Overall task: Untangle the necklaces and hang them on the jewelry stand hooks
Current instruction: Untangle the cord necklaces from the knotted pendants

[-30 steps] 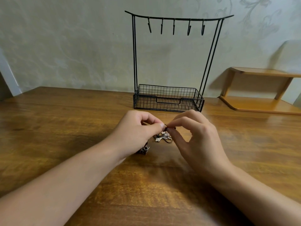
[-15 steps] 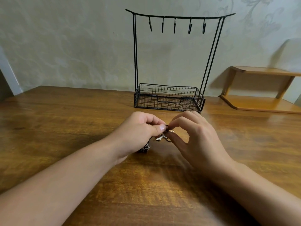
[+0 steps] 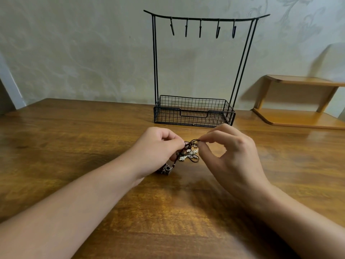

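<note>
Dark cord, silver pendants and small beads make up the tangle (image 3: 187,155), which sits on the table (image 3: 74,146) just in front of the stand (image 3: 194,113), between the two hands. From the head view, the left hand (image 3: 158,146) has its fingers curled and pinches the cord at the tangle's left side, near the beads. The right hand (image 3: 233,156) pinches a raised loop of cord between thumb and forefinger, its other fingers loosely arched above. A further pendant (image 3: 166,169) lies on the table under the left wrist.

All five hooks (image 3: 200,28) on the stand are bare, so nothing is hung yet. To do this step well, I would keep the left pinch as the anchor and draw the loop out gently (a hard tug will likely tighten the knot), following one cord at a time.
</note>
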